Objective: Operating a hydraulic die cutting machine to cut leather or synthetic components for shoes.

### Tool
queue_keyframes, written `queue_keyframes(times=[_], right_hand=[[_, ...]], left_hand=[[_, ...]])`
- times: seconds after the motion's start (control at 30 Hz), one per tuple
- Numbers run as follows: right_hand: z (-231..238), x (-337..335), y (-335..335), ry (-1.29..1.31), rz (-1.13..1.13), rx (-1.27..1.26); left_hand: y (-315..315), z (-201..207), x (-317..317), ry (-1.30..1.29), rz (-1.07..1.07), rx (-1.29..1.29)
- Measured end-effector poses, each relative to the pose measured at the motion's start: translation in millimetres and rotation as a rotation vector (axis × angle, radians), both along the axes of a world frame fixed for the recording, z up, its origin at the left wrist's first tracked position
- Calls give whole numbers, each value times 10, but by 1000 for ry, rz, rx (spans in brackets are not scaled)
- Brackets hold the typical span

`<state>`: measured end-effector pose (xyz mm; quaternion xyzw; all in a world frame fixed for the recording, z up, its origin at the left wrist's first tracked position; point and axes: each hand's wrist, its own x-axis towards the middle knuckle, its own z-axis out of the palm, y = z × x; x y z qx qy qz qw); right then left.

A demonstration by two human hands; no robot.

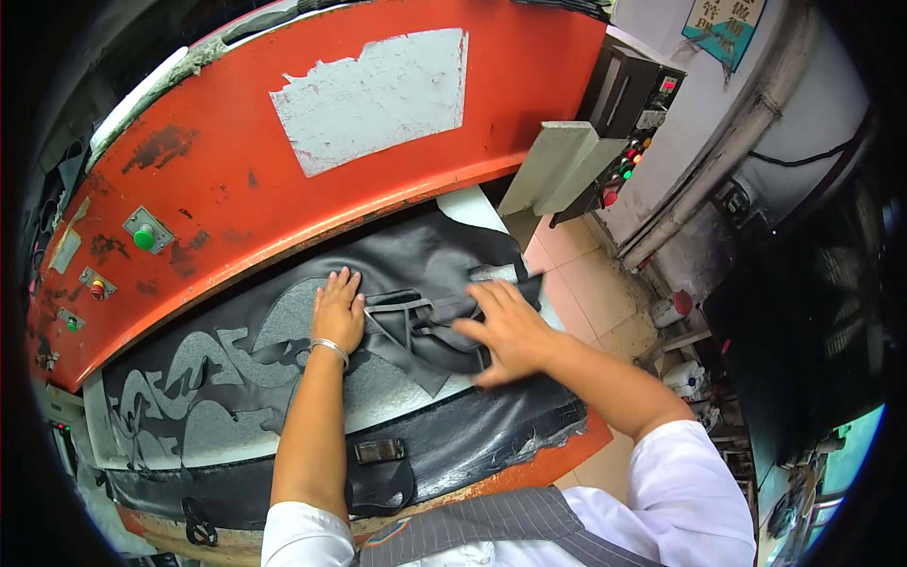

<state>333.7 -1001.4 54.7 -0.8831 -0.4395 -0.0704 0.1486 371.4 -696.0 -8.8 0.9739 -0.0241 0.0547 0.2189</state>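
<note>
A black leather sheet (392, 248) with cut-out shapes lies on a pale board (402, 402); grey fabric-like areas show through its openings. My left hand (338, 317) rests flat on the sheet, fingers stretched out, beside a heap of loose black leather strips (416, 317). At the right end of that heap is my right hand (510, 331), its thumb and fingers spread over the strips. Slight motion blur hides whether its fingertips touch them. Neither hand visibly grips anything.
A large orange machine beam (227, 180) spans the far side, with a green button (144, 238) and a red knob (97, 290). A small dark box (380, 451) lies on the black front apron (472, 430). Lit control buttons (628, 165) stand at the right.
</note>
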Motion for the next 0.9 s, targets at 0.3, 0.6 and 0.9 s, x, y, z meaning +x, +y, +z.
queue_keyframes(times=[0.3, 0.6, 0.9], right_hand=[[106, -1240, -892, 234, -206, 159], [273, -1490, -518, 463, -161, 514], [200, -1638, -415, 239, -11, 281]], left_hand=[[-619, 312, -566, -78, -394, -87], [-1630, 579, -1908, 427, -434, -1754], [-524, 455, -490, -219, 61, -321]])
